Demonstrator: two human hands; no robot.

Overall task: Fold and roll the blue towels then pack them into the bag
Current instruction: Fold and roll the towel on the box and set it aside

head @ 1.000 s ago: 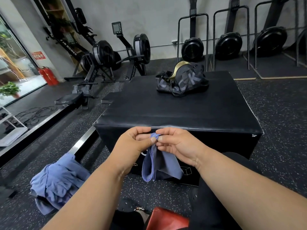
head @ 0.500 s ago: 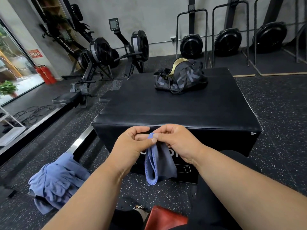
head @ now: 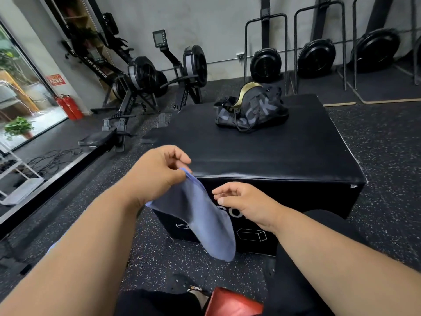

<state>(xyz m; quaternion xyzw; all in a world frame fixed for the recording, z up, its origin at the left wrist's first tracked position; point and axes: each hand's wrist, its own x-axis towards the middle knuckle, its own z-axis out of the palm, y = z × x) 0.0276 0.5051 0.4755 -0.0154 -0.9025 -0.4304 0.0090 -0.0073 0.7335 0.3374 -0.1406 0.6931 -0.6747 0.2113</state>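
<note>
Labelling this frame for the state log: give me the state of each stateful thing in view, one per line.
left hand: raised, pinching the top corner of the blue towel
blue towel: hanging unfolded from that corner, in front of the box
right hand: fingers loosely curled beside the towel, holding nothing
bag: slumped on the far part of the black box, top looks open

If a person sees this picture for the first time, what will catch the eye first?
First, the blue towel hanging in the middle foreground, pinched at its top by the left hand; the right hand hovers open beside it. Behind, a dark bag sits on the far side of the black box.
</note>
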